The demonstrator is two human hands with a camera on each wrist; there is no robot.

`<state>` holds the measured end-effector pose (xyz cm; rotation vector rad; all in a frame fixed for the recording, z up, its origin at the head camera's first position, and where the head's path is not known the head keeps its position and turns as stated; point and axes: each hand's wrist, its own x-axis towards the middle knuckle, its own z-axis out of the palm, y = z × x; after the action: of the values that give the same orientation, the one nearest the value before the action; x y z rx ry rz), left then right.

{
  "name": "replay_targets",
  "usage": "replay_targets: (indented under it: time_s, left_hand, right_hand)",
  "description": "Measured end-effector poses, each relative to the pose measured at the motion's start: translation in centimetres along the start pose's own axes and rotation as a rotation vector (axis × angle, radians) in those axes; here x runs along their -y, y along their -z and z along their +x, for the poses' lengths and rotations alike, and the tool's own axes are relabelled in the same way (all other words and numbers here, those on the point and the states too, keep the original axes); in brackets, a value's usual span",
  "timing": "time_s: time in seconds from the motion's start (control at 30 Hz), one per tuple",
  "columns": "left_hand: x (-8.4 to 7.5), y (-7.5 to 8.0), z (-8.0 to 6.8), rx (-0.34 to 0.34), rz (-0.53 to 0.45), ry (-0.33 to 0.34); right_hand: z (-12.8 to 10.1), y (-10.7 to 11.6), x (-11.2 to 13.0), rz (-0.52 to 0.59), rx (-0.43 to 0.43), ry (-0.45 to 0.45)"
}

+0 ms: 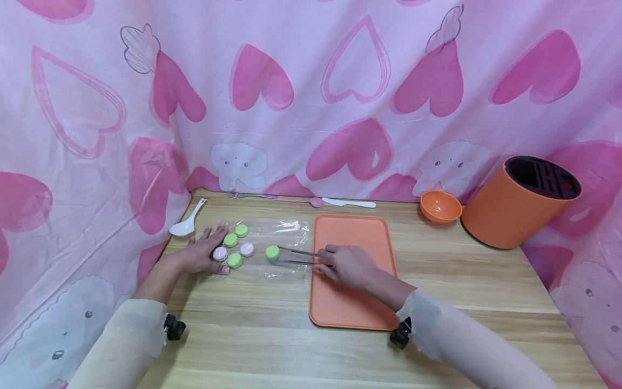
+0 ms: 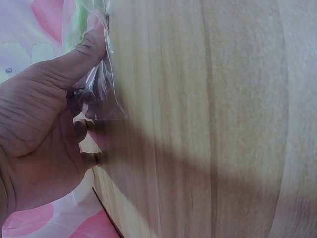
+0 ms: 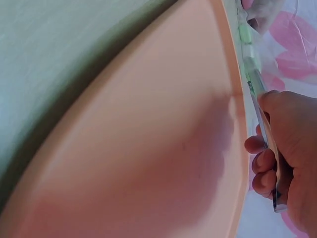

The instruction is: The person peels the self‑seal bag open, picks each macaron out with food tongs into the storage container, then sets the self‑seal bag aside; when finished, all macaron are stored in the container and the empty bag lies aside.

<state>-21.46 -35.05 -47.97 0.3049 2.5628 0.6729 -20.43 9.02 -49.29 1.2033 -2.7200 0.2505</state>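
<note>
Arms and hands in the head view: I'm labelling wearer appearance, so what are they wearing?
Both arms wear long, pale cream sleeves. A small black device sits at each cuff, by the left hand and the right hand. Both hands are bare: no gloves, no rings visible.

Both arms wear long, loose sleeves of pale cream cloth that end at the wrists, leaving the left hand (image 1: 201,254) and the right hand (image 1: 347,266) bare. A small black device, boxy with a rounded lens-like end, sits under each wrist at the cuff. No rings, watch or markings show on either hand or sleeve.
</note>
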Motion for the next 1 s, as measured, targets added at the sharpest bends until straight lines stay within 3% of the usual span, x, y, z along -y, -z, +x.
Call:
replay_targets:
  time_s: [0.63,1.0]
  left_hand:
    - [0.1,0.0,0.1,0.0,-0.006,0.006]
    - [-0.1,0.0,0.0,-0.002,-0.005,0.002]
  right_hand:
    - [-3.1,2.4,-3.8,-0.009,-0.031,-0.077]
    - [-4.7,2.7,-6.9,-0.041,-0.048,-0.174]
